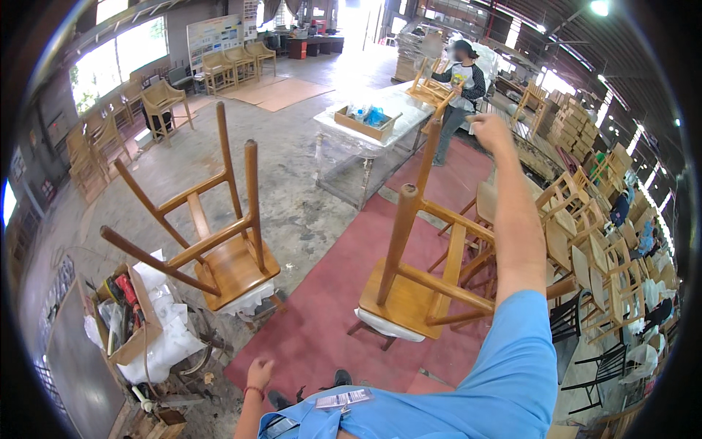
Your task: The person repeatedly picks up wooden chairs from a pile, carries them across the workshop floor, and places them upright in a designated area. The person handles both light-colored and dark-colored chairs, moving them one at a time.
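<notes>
My right arm stretches forward, and my right hand (493, 134) is raised beside the upper leg end of an upturned wooden chair (409, 293). A finger of that hand points left, with the others bent; nothing shows in it. The chair rests seat-down on a white-wrapped support, legs in the air. At my left side hangs my left hand (259, 373), loosely curled with fingers a little apart and nothing visible in it. Ahead of it, another upturned brown chair (238, 263) stands on a similar wrapped support. I cannot tell whether my right hand touches the leg.
A red mat (307, 322) covers the floor ahead. Farther off, a table (329, 121) bears a shallow box (384, 132), and a person (461, 80) handles a chair there. A tool box (142, 314) is at left; several wooden chairs (585, 241) crowd the right.
</notes>
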### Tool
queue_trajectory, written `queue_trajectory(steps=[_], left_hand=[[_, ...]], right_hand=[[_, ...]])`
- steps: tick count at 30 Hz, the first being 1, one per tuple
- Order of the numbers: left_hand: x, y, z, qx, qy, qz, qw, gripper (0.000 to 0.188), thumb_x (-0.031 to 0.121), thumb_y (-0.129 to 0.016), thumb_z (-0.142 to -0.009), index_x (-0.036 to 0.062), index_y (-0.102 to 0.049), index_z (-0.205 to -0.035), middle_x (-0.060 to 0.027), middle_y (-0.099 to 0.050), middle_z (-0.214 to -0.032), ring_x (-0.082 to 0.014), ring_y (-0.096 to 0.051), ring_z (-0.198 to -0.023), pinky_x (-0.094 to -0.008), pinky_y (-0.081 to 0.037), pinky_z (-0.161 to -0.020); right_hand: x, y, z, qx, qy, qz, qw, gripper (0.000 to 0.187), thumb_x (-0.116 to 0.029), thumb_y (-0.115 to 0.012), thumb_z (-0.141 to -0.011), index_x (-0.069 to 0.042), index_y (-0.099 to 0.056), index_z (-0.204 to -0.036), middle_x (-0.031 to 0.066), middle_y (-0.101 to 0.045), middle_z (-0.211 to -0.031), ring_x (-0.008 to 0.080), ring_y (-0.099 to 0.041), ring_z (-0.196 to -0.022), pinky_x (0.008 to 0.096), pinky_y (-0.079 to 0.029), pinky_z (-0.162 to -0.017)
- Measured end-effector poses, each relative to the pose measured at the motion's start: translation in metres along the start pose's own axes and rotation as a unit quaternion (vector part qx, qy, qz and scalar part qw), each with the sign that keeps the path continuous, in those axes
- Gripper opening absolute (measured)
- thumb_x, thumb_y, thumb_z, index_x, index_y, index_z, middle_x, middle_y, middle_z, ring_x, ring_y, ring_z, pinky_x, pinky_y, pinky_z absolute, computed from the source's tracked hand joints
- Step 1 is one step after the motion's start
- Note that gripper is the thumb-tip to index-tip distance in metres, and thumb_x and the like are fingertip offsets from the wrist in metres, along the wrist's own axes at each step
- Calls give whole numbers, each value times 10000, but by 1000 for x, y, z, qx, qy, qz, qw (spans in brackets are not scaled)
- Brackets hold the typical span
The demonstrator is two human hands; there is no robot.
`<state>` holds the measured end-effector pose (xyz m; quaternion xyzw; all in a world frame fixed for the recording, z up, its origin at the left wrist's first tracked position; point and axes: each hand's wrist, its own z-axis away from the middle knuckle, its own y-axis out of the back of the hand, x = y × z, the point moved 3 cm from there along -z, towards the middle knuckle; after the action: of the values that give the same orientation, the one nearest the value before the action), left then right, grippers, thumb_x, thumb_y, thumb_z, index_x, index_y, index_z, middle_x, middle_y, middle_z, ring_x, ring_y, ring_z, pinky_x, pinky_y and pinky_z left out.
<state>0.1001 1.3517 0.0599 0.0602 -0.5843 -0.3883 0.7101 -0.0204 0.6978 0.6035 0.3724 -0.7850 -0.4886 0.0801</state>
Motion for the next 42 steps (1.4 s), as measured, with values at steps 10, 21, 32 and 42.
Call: queue_trajectory(steps=[10,21,32,42], left_hand=[[-307,78,200,-187,210,-332,900,391,322,-429,-876,50,-652,-1046,-202,-645,-1033,-330,-620,-992,-425,-471,-869],[-346,212,334,362,365,329,792,400,268,-626,-815,-23,-590,-1088,-148,-660,-887,-205,-642,-681,-309,-486,-563],[-396,203,461,392,480,481,620,320,220,-574,-851,18,-520,-1093,-67,-572,-761,-179,-567,-585,-294,-416,-455],[-444,208,495,436,504,547,507,291,222,-556,-858,41,-516,-1082,-67,-555,-783,-168,-526,-565,-303,-401,-444]], right_hand=[[-234,35,224,21,132,-463,876,316,-138,-561,-913,-26,-579,-1209,44,-655,-920,19,-472,-641,160,-372,-523],[-654,-229,623,-488,255,-472,688,299,-171,-613,-810,24,-590,-1035,169,-661,-912,244,-641,-839,335,-487,-751],[-827,-292,695,-391,437,-418,694,254,-171,-591,-811,-17,-598,-1014,188,-656,-929,334,-637,-882,391,-489,-785],[-845,-290,702,-396,500,-221,738,446,-279,-643,-777,-11,-557,-1122,203,-602,-1094,360,-556,-1050,427,-439,-886]])
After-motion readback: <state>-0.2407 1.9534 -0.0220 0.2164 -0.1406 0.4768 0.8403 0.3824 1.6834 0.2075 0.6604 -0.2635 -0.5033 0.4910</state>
